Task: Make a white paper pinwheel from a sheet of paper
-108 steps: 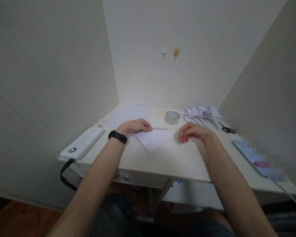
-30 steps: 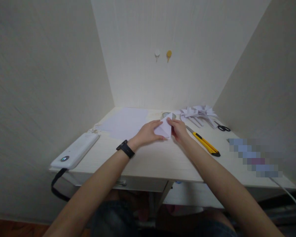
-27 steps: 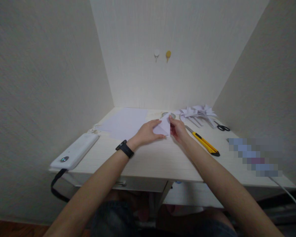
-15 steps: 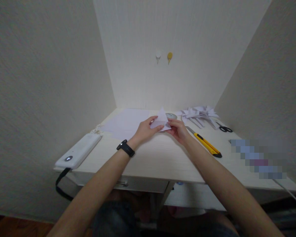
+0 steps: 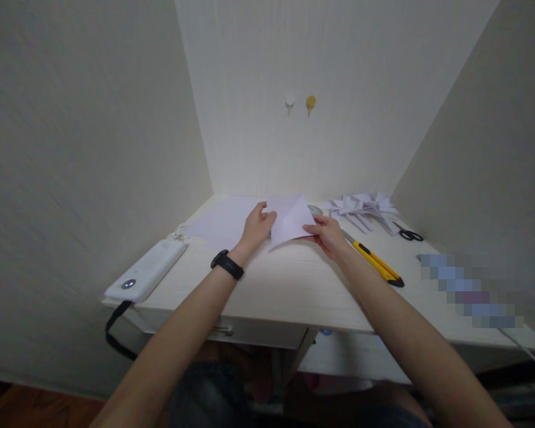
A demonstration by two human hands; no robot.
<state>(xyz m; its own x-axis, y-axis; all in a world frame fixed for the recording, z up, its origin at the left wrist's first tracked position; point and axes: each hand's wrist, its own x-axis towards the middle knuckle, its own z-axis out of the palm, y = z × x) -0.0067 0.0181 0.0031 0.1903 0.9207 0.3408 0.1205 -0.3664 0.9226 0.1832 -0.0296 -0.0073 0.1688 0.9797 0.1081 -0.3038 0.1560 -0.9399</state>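
A square of white paper [image 5: 289, 219] is held up a little above the desk [image 5: 294, 285], opened out and tilted toward me. My left hand [image 5: 256, 227], with a black band on the wrist, pinches its left edge. My right hand [image 5: 327, 235] pinches its right corner. Both hands are over the middle of the desk, near its back half.
Flat white sheets [image 5: 225, 220] lie behind my left hand. A tape roll [image 5: 314, 210] peeks from behind the paper. A yellow utility knife [image 5: 374, 264], folded paper shapes [image 5: 363, 208] and black scissors [image 5: 411, 236] sit at right. A white device [image 5: 147, 270] lies at the left edge.
The small folded triangle I held has been opened out into a larger square. My hands have moved apart, each keeping hold of one side. The utility knife now lies on the desk.
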